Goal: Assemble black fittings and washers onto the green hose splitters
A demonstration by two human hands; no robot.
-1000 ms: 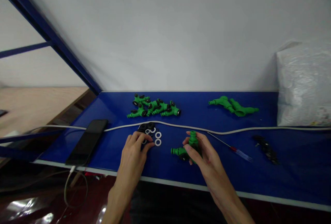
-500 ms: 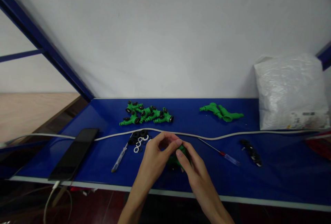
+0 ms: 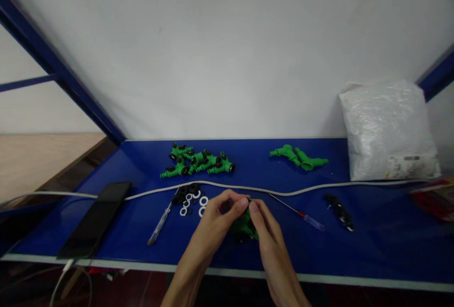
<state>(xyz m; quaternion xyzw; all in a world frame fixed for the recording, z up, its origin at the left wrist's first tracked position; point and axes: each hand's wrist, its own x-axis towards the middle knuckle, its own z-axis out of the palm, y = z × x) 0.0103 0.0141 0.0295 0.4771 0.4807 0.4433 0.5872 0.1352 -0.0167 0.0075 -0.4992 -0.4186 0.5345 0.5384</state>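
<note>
Near the table's front, my left hand [image 3: 220, 217] and my right hand [image 3: 266, 225] meet around a green plastic hose fitting [image 3: 242, 227] with dark parts on it. Both hands are closed, thumbs and fingertips pinching its upper end. My fingers hide much of the fitting, so what the fingertips press on is unclear. Left of my left hand lie white ring washers [image 3: 203, 201] and black rings and caps [image 3: 183, 193]. Beyond them sits a cluster of green hose fittings with black parts [image 3: 220, 163]. Two plain green fittings [image 3: 309, 161] lie at the back right.
A clear-handled screwdriver [image 3: 159, 226] lies left, another with a red collar [image 3: 308, 218] right. Small black parts [image 3: 339, 212] sit further right. A white cable [image 3: 244, 187] crosses the blue table [image 3: 386, 245]. A black phone [image 3: 95, 219] and white plastic bag [image 3: 388, 132] stand at the sides.
The view has shifted slightly. My right fingers have moved up closer to my left fingertips on the fitting, whose green body shows more below them. More white washers are visible.
</note>
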